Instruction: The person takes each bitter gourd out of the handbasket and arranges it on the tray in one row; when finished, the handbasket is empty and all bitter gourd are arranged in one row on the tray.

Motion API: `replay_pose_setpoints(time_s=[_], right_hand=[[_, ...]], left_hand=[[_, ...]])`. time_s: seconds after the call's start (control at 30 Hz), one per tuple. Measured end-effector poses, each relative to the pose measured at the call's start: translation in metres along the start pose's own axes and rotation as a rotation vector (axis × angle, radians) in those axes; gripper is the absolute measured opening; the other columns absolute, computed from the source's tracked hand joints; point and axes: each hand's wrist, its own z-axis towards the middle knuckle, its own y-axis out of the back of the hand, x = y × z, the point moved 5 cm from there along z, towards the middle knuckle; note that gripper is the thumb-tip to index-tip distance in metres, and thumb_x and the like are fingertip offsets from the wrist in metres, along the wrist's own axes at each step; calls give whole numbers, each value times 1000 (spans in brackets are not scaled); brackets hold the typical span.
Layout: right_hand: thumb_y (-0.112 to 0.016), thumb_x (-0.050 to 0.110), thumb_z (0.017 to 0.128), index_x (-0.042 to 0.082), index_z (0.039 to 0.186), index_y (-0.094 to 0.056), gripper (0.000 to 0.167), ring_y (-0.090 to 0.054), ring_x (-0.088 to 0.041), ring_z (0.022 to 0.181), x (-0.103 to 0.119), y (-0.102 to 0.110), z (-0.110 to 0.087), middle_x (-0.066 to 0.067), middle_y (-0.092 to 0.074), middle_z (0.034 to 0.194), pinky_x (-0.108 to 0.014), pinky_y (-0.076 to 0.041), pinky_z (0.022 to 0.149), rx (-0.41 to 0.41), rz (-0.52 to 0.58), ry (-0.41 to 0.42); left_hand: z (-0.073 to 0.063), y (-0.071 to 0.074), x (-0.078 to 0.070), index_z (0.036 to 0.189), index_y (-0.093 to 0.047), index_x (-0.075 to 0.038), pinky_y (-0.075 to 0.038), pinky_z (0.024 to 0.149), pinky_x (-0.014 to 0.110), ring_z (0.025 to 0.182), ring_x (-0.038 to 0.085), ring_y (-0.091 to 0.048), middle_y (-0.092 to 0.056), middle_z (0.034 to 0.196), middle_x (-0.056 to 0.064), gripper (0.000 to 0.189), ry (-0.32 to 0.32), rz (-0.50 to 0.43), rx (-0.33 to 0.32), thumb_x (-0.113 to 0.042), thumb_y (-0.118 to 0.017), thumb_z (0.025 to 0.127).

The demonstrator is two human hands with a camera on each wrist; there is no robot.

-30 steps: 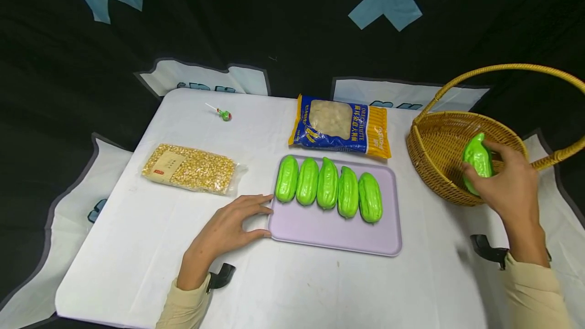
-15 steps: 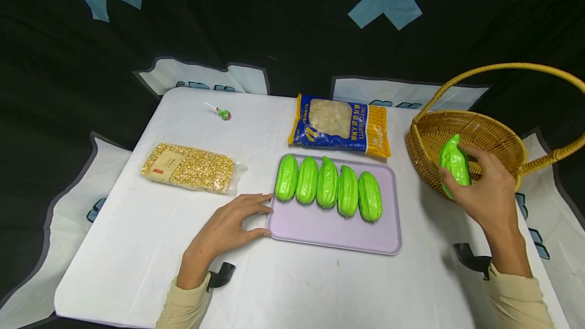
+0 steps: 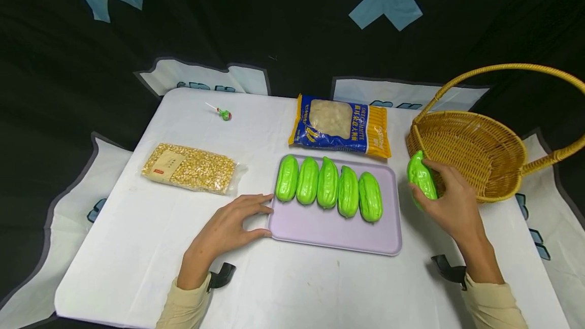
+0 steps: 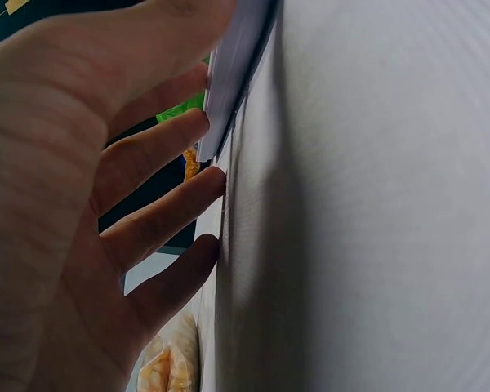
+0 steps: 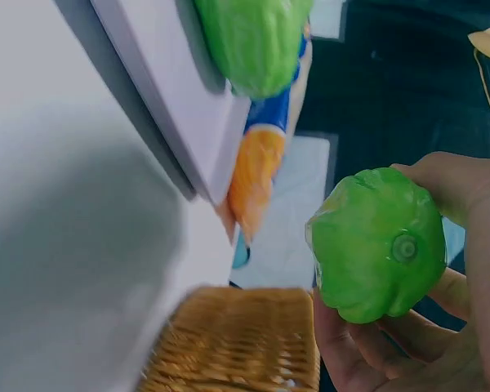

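My right hand (image 3: 450,199) holds a glossy, ridged green bitter melon (image 3: 421,176) between thumb and fingers, in front of the basket's left side. In the right wrist view the bitter melon (image 5: 380,245) shows its blunt end with a small round stub. Several more like it (image 3: 327,184) lie side by side along the back of a lilac tray (image 3: 315,230). My left hand (image 3: 230,225) rests at the tray's left edge, thumb and fingers spread and fingertips against the rim. The left wrist view shows those extended fingers (image 4: 159,216) beside the tray's side wall (image 4: 233,73).
A wicker basket (image 3: 484,151) with a tall arched handle stands at the right. Behind the tray lies a blue and yellow pasta bag (image 3: 338,126). A clear bag of yellow grains (image 3: 196,169) is at the left, with a lollipop (image 3: 223,113) behind it on the white table (image 3: 137,253).
My right hand has carried the bitter melon leftward from over the basket to near the tray's right side. My left hand and the tray have stayed put.
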Motion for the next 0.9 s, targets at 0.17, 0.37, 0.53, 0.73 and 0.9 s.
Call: replay_pose_setpoints(time_s=[0.17,0.37,0.53,0.73,0.9], right_hand=[[-92,12,82,1,140,-66,64,-66,-40,104,3,-15,-7,-26,-69,129,-8,-41,77,43,43,19],[-89,15,88,1,142,-64,61,-67,-41,115,7,-30,-15,-24,-66,131,-28,-63,83,107,63,-33],[-85,16,92,1,142,-64,57,-67,-43,113,9,-42,-20,-25,-65,133,-60,-63,84,160,66,-57],[-83,20,95,3,141,-65,52,-64,-46,119,10,-52,-23,-26,-63,137,-62,-58,90,210,46,-60],[-81,26,98,1,143,-63,54,-61,-47,125,11,-59,-22,-27,-61,140,-66,-56,97,250,34,-66]], left_hand=[[-1,0,-1,123,-80,-19,-49,120,43,141,22,-59,-64,153,-1,48,-15,18,-13,-41,-94,83],[-1,1,-2,122,-80,-18,-51,117,46,139,24,-61,-65,151,0,49,-49,46,-40,-40,-95,81],[-1,2,-2,123,-80,-16,-50,119,46,140,25,-61,-65,152,0,49,-32,37,-23,-40,-94,82],[-1,3,-3,124,-80,-16,-50,119,47,141,26,-60,-64,153,0,50,-17,39,-5,-41,-93,83],[-1,3,-4,124,-79,-17,-51,118,47,140,25,-60,-64,153,0,50,-16,56,-1,-42,-92,84]])
